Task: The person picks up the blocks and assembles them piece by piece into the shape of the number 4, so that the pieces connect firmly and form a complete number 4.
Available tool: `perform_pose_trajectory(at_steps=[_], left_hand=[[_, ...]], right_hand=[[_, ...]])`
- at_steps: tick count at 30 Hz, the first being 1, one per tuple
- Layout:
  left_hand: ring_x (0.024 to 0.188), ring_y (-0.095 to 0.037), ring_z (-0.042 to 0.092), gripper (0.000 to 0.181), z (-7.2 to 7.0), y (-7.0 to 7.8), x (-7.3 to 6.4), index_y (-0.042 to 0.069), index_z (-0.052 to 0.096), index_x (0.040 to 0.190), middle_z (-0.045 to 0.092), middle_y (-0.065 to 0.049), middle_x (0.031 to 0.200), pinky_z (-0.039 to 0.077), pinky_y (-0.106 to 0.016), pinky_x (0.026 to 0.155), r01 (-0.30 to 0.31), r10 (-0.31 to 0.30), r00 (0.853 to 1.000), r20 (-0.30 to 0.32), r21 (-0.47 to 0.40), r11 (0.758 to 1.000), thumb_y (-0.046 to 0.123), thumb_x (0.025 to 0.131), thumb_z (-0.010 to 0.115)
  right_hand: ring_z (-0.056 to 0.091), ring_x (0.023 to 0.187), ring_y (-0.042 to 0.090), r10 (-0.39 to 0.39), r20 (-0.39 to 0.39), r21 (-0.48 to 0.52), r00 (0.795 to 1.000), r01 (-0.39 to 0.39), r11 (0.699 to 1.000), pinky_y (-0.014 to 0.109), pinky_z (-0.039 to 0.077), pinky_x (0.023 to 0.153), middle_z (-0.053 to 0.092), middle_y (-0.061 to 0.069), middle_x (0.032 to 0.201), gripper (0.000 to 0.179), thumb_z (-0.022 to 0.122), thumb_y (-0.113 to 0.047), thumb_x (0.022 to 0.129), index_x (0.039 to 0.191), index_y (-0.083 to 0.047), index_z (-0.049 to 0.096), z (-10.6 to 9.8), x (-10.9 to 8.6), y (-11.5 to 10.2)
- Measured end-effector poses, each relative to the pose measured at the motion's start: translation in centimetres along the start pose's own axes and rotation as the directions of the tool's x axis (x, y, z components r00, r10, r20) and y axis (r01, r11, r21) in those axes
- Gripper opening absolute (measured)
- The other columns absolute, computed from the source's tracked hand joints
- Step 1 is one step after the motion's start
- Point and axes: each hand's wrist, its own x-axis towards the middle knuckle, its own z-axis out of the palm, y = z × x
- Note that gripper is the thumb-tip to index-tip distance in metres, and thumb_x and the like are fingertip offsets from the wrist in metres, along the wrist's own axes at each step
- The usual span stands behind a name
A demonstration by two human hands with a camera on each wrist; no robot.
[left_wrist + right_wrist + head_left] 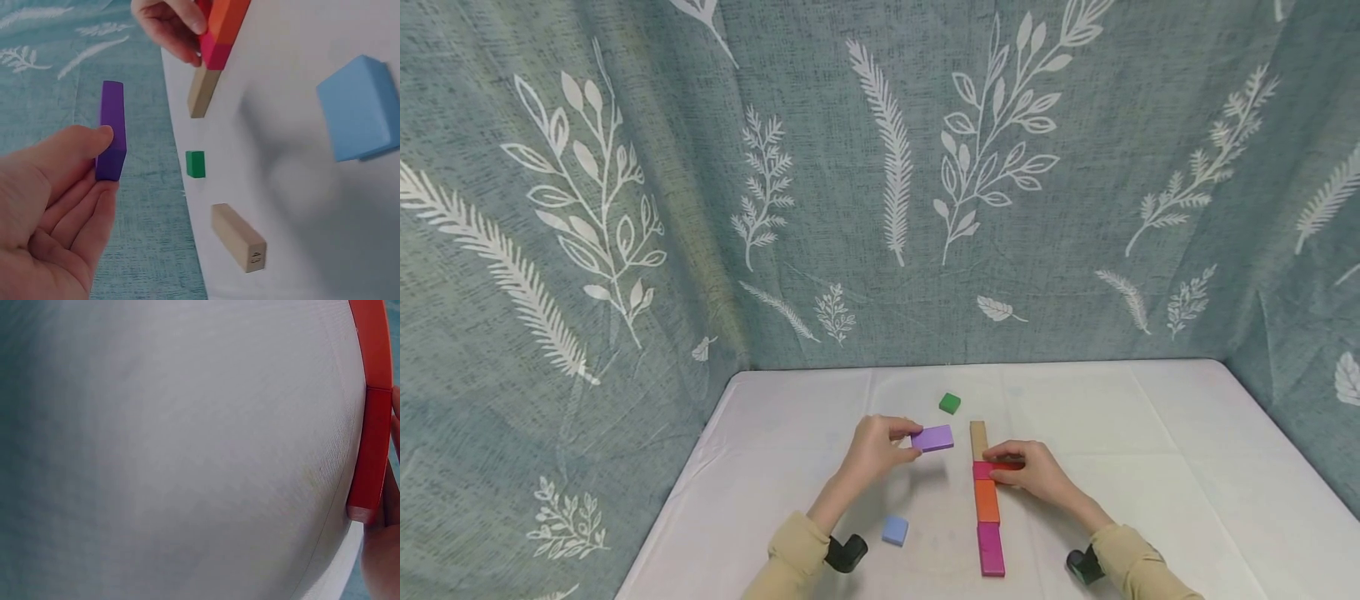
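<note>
My left hand (874, 448) pinches a purple block (933, 438) by one end above the table. The left wrist view shows the thumb on one side of this purple block (112, 125) and fingers beneath. My right hand (1036, 471) grips a red block (1017, 466) lying against a small pink block (982, 471), thumb and fingers on opposite sides. A row runs from a plain wooden block (977, 439) through the pink block to an orange block (987, 501) and a magenta block (991, 550). In the right wrist view, the red block (370, 453) shows beside the hand's edge.
A green block (950, 403) lies beyond the row, and a light blue block (894, 530) sits to its left. Another wooden block (239, 237), marked 43, shows in the left wrist view. A patterned curtain (850, 208) hangs behind the white-covered table (1150, 467).
</note>
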Motion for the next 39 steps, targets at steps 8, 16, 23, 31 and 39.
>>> perform_pose_trajectory(at_steps=[8, 16, 23, 31, 39], left_hand=[[0.095, -0.031, 0.069, 0.026, -0.4, 0.4, 1.3, 0.001, 0.073, 0.101, 0.073, -0.014, 0.099, 0.056, -0.042, 0.084, -0.003, 0.004, 1.0, 0.01, -0.041, 0.999, 0.005, 0.076, 0.077], [0.097, -0.028, 0.069, 0.026, 0.8, -0.1, 2.1, 0.003, 0.073, 0.101, 0.073, -0.012, 0.101, 0.056, -0.034, 0.085, 0.028, -0.028, 0.996, 0.083, 0.001, 1.0, 0.007, 0.076, 0.078], [0.094, -0.025, 0.069, 0.026, 2.3, -1.0, 2.3, 0.004, 0.074, 0.099, 0.074, -0.01, 0.1, 0.057, -0.031, 0.081, 0.002, -0.016, 0.987, 0.158, 0.084, 0.996, 0.008, 0.074, 0.079], [0.092, -0.024, 0.069, 0.026, 3.3, -1.6, 2.3, 0.003, 0.075, 0.098, 0.074, -0.009, 0.095, 0.056, -0.028, 0.08, 0.016, -0.036, 0.974, 0.223, 0.094, 0.995, 0.006, 0.073, 0.079], [0.086, -0.017, 0.067, 0.026, 4.1, -1.8, 2.1, 0.006, 0.075, 0.096, 0.074, -0.007, 0.093, 0.053, -0.019, 0.074, 0.017, -0.045, 0.97, 0.239, 0.12, 0.993, 0.007, 0.071, 0.081]], right_hand=[[0.064, 0.098, 0.021, 0.002, -0.003, -0.011, 1.0, -0.002, 1.0, 0.022, 0.054, 0.082, 0.07, 0.007, 0.107, 0.03, 0.074, -0.017, 0.082, 0.11, -0.009, 0.07, 0.0, -0.1, -0.1], [0.065, 0.098, 0.022, 0.0, 0.002, -0.014, 1.0, 0.0, 1.0, 0.022, 0.054, 0.082, 0.071, 0.006, 0.106, 0.029, 0.074, -0.019, 0.082, 0.11, -0.009, 0.07, -0.2, 0.0, 0.0], [0.065, 0.098, 0.023, -0.006, 0.009, -0.017, 1.0, 0.007, 1.0, 0.024, 0.055, 0.083, 0.07, 0.006, 0.106, 0.03, 0.073, -0.018, 0.082, 0.11, -0.009, 0.07, -0.2, 0.0, 0.0], [0.064, 0.099, 0.024, -0.011, 0.009, -0.013, 1.0, 0.011, 1.0, 0.025, 0.055, 0.084, 0.07, 0.006, 0.107, 0.03, 0.073, -0.019, 0.083, 0.11, -0.009, 0.07, -0.2, 0.1, 0.2], [0.065, 0.099, 0.024, -0.015, 0.011, -0.011, 1.0, 0.015, 1.0, 0.02, 0.054, 0.083, 0.071, 0.006, 0.106, 0.029, 0.073, -0.019, 0.083, 0.11, -0.009, 0.07, -0.2, 0.1, 0.2]])
